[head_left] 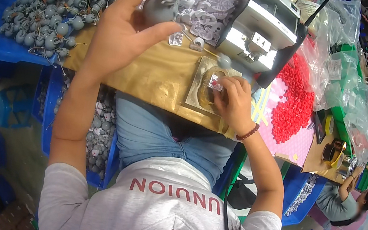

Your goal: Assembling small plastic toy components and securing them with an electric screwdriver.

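Raised at the upper left, my left hand (122, 31) has its thumb and fingers wrapped round a grey, hollow, rounded plastic part (159, 9) with an opening at its top. My right hand (236, 99) is lower, over a metal block fixture (194, 95) that stands near the table's front edge. Its bent fingers are closed at a small white piece with red marks (216, 82), which lies in the fixture's yellowish round seat. The fingertips are partly hidden. A small blurred grey ball (224, 61) shows just beyond that hand.
Grey ball-shaped parts with wires (56, 6) heap at the left, beside clear plastic pieces (212, 3). A white machine (261, 30) stands behind the fixture. Red caps (293, 99) spread at the right. Blue bins (109, 166) flank my legs; a co-worker (342, 202) sits far right.
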Demonstrator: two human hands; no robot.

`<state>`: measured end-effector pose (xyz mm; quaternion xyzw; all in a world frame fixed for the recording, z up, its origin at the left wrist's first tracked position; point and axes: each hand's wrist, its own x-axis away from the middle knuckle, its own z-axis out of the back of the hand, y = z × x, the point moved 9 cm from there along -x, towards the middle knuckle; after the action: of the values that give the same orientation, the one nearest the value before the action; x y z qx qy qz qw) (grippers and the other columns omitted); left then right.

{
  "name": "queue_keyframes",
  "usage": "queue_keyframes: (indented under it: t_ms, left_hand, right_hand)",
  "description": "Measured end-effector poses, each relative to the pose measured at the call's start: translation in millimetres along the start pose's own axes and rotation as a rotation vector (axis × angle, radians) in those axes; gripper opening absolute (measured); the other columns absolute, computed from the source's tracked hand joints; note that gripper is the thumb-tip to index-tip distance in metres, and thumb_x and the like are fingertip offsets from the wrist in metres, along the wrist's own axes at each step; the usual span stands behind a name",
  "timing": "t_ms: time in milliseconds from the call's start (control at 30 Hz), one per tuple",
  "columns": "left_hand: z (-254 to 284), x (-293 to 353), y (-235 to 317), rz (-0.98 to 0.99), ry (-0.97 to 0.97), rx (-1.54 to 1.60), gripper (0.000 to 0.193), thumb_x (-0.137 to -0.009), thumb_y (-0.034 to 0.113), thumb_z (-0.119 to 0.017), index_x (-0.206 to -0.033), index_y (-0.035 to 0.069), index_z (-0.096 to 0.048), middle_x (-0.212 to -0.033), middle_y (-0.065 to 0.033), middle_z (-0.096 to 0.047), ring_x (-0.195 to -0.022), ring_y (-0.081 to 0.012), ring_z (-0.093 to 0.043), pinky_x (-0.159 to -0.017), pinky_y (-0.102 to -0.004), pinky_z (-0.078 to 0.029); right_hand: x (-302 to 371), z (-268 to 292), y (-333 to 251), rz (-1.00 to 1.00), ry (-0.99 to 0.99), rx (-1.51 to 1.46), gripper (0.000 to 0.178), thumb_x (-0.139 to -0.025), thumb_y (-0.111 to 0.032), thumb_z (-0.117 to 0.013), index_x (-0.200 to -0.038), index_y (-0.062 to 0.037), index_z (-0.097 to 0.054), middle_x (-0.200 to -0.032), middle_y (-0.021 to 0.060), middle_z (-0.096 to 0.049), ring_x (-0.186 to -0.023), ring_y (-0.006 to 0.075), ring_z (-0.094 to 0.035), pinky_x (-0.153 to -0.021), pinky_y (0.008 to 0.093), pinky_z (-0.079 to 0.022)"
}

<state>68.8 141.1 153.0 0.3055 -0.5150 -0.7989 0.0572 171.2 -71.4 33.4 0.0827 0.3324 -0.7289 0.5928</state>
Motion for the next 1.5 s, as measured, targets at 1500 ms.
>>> queue_keyframes:
  t_ms: [1500]
  left_hand:
    - [-141,94,-46,-0.02,-0.4,-0.111,0.014,-0.075,-0.003,-0.063,-0.087,0.005,-0.065,-0.098,-0.0069,-0.062,-0.101,-0.0283,-0.055,-0.088,-0.0383,-0.047]
  right_hand:
    - [-13,6,-2,-0.038,-0.16,0.052,0.025,-0.077,0.001,-0.069,-0.1,-0.0088,-0.072,-0.092,0.0083,-0.066,-0.073,0.0257,-0.066,-0.062,0.0353,-0.054]
